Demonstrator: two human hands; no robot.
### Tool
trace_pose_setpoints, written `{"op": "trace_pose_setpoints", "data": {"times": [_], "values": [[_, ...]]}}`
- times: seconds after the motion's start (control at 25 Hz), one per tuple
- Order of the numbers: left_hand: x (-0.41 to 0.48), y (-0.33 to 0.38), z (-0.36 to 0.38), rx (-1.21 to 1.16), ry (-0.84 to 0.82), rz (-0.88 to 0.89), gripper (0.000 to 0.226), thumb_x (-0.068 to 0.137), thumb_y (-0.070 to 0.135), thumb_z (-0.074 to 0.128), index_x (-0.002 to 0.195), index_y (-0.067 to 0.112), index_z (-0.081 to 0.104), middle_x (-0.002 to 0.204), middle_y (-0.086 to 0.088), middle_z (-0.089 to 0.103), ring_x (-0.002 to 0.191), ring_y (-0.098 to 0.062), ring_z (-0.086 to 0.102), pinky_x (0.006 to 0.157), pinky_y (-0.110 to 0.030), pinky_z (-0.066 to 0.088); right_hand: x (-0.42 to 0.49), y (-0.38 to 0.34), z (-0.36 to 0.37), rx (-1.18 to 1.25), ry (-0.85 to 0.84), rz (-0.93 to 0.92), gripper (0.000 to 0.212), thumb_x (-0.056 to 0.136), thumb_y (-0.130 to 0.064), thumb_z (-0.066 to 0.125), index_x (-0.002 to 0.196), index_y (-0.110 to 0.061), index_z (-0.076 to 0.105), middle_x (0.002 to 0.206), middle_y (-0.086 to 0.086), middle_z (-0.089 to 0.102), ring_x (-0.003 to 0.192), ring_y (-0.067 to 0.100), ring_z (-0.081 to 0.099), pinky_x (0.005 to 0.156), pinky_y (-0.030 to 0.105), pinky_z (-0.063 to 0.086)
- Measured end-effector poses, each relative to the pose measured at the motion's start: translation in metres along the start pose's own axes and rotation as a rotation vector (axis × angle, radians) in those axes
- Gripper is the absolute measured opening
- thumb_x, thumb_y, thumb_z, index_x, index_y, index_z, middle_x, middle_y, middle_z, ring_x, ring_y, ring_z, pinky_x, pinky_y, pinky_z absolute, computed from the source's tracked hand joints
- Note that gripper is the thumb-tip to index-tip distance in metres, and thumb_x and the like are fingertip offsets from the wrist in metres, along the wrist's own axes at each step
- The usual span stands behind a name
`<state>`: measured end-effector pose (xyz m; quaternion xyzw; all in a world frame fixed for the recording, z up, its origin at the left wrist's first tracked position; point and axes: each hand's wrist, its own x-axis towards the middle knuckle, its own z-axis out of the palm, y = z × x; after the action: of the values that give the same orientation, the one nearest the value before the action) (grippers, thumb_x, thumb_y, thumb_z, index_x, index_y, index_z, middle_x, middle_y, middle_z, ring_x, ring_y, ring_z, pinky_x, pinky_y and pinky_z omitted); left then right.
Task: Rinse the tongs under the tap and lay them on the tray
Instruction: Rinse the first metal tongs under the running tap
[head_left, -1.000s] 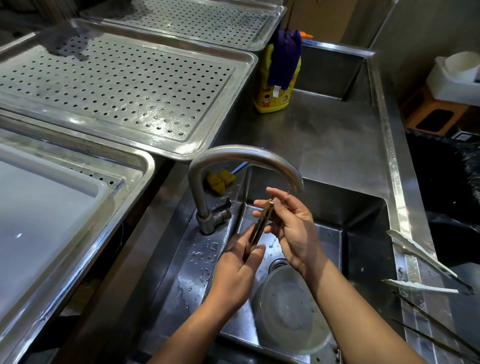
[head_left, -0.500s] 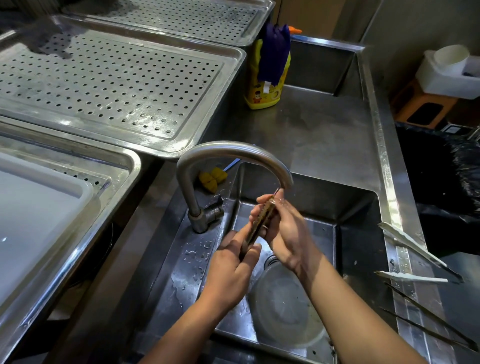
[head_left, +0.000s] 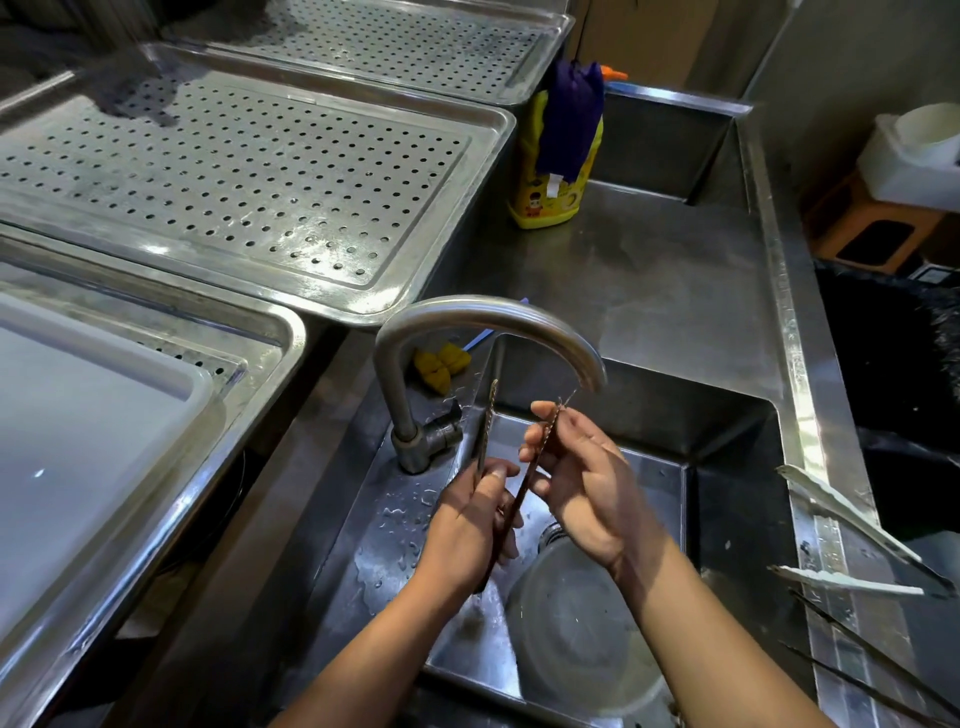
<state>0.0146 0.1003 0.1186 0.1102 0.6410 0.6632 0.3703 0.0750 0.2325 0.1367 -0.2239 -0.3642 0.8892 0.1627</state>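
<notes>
Since half a second ago the tongs (head_left: 526, 480) have sprung apart: both arms were pressed together, now they stand in a narrow V.

Far left: perforated steel tray (head_left: 234, 171), wet, well apart from the tongs.

Centre: curved tap (head_left: 483, 317) over the sink (head_left: 727, 467).

Left hand (head_left: 467, 525): fingers curled round the lower, joined end of the tongs, thumb lying up along the left arm. That arm's tip rises beside the tap's upright pipe.

Back of the counter: yellow bottle (head_left: 545, 202), purple cloth (head_left: 569, 124) draped over its top. I see a small cartoon figure on its label; the writing is too small for me to read, so no brand.

Right hand (head_left: 587, 488): thumb and fingertips pinch the right arm of the tongs near its top, the other fingers loosely bent. That arm's tip sits just below the spout mouth. I cannot tell whether water is running.

The tongs are held above the sink basin, tips up, tilted slightly right.

Far right: white-tipped tongs (head_left: 852, 525) lie on the sink's rim.
</notes>
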Motion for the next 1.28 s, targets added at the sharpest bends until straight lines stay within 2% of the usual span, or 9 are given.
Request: {"op": "trace_pose_setpoints", "data": {"times": [0.24,0.36,0.48,0.6,0.72,0.88,1.04,1.2,1.28], "values": [[0.014,0.006,0.006,-0.064,-0.061,-0.259,0.049,0.102,0.051,0.038,0.073,0.015,0.055,0.051,-0.008,0.055,0.031,-0.021,0.047,0.034,-0.019,0.036,-0.008,0.018,0.013,-0.363,0.063,-0.086,0.016,0.093,-0.029,0.063,0.091,-0.014,0.066,0.067,0.005,0.062,0.054,0.021,0.054,0.042,0.024,0.042],[0.016,0.004,0.005,-0.008,-0.111,-0.329,0.054,0.099,0.058,0.038,0.093,0.007,0.056,0.049,-0.011,0.054,0.032,-0.022,0.050,0.036,-0.020,0.040,-0.002,0.000,0.009,-0.297,0.134,-0.104,0.005,0.096,-0.015,0.062,0.097,-0.013,0.066,0.070,0.007,0.065,0.061,0.021,0.060,0.042,0.022,0.041],[0.015,0.001,0.010,0.009,-0.105,-0.319,0.049,0.099,0.059,0.039,0.096,0.012,0.054,0.051,-0.009,0.055,0.035,-0.023,0.051,0.038,-0.022,0.041,0.006,-0.013,0.010,-0.324,0.251,-0.157,0.013,0.101,-0.021,0.057,0.097,-0.010,0.064,0.066,0.004,0.065,0.057,0.015,0.060,0.041,0.020,0.039],[0.020,0.001,0.013,-0.022,-0.069,-0.296,0.050,0.099,0.058,0.039,0.092,0.013,0.061,0.052,-0.006,0.054,0.033,-0.021,0.049,0.038,-0.021,0.039,-0.006,0.009,0.008,-0.458,0.101,-0.122,0.007,0.093,-0.006,0.066,0.097,-0.011,0.066,0.072,0.003,0.069,0.063,0.013,0.064,0.049,0.020,0.048],[0.023,-0.003,0.012,-0.047,-0.067,-0.276,0.046,0.099,0.057,0.040,0.097,0.016,0.062,0.064,-0.012,0.057,0.036,-0.022,0.050,0.039,-0.022,0.042,-0.009,0.002,0.002,-0.518,0.095,-0.041,0.015,0.096,-0.021,0.065,0.089,-0.007,0.066,0.074,0.010,0.070,0.064,0.020,0.064,0.049,0.026,0.050],[0.022,-0.008,0.013,-0.038,-0.070,-0.178,0.034,0.092,0.048,0.048,0.086,0.022,0.068,0.063,-0.010,0.059,0.035,-0.023,0.050,0.036,-0.022,0.040,-0.001,-0.004,-0.002,-0.321,0.233,-0.132,0.010,0.091,0.002,0.065,0.097,-0.006,0.064,0.080,0.008,0.070,0.059,0.018,0.059,0.048,0.025,0.050],[0.025,-0.011,0.012,0.012,-0.018,-0.129,0.027,0.085,0.036,0.053,0.086,0.021,0.076,0.053,-0.011,0.056,0.036,-0.020,0.043,0.037,-0.023,0.035,-0.015,0.021,0.003,-0.630,0.124,-0.028,0.010,0.092,-0.008,0.069,0.089,0.001,0.066,0.067,0.003,0.068,0.057,0.021,0.061,0.044,0.028,0.052],[0.027,-0.009,0.011,0.019,-0.032,-0.167,0.025,0.086,0.035,0.053,0.081,0.024,0.075,0.059,-0.012,0.059,0.036,-0.021,0.044,0.037,-0.023,0.034,0.007,-0.006,0.005,-0.370,0.253,-0.088,0.009,0.097,-0.004,0.060,0.098,-0.002,0.069,0.077,0.007,0.070,0.060,0.016,0.061,0.047,0.023,0.050],[0.033,-0.003,0.015,0.025,-0.041,-0.176,0.030,0.085,0.038,0.052,0.080,0.017,0.072,0.061,-0.012,0.059,0.040,-0.020,0.045,0.040,-0.024,0.034,0.004,-0.008,0.006,-0.457,0.183,-0.122,0.013,0.093,0.003,0.061,0.097,-0.006,0.071,0.076,0.010,0.069,0.058,0.018,0.060,0.050,0.028,0.051]]}}
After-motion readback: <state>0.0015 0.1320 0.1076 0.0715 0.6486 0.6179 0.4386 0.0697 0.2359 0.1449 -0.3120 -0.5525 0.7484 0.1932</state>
